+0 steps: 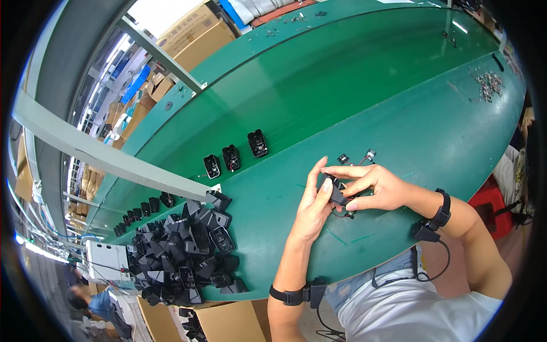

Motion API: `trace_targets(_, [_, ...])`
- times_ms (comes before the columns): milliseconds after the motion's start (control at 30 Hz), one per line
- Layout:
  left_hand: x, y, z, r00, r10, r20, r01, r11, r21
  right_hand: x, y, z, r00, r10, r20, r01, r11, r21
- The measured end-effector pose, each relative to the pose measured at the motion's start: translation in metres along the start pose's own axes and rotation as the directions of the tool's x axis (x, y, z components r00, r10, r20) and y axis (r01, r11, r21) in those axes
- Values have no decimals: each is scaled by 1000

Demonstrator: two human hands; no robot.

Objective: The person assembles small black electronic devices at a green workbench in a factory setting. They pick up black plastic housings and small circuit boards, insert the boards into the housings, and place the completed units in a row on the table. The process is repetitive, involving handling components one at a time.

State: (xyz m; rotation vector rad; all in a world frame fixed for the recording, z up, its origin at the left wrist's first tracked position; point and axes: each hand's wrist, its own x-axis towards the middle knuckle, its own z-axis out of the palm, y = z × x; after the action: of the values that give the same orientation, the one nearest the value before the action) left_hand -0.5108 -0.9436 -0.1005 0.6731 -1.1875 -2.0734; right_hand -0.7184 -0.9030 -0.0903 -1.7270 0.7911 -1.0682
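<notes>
Above the green table, my left hand [312,212] grips a black plastic housing [338,196] between thumb and fingers. From the other side my right hand [380,189] has its fingers closed on the same housing. A small part with thin wires [350,215] hangs just under it, partly hidden by the fingers. Beyond my hands lie two small black wired parts, one [343,158] on the left and another [370,155] on the right. Thin green strips [336,236] rest on the table nearer to me.
A large heap of black housings [196,239] covers the table's left end, beside a white metal box [108,260]. Three open housings, one of them here [257,143], stand on the green belt. A grey post [119,148] crosses the left side. Small parts [489,85] lie far right.
</notes>
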Motion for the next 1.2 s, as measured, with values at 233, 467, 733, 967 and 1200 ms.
trace_targets(233, [-2, 10, -4, 994, -112, -19, 112, 943, 314, 0, 0, -2, 964, 254, 78, -264, 884, 386])
trace_targets(467, [-40, 35, -36, 853, 373, -365, 32, 661, 750, 49, -21, -2, 995, -20, 94, 37, 983, -181])
trace_targets(733, [-95, 61, -132, 632, 734, -248, 636, -309, 708, 178, 52, -20, 991, 58, 123, 91, 398, -913])
trace_targets(967, [-74, 67, -150, 724, 617, -308, 654, -471, 592, 183, 67, -23, 995, 82, 60, 28, 348, -937])
trace_targets(1200, [-72, 53, -178, 738, 627, -249, 646, -550, 530, 104, 1, -42, 963, 148, 226, 99, 588, -803])
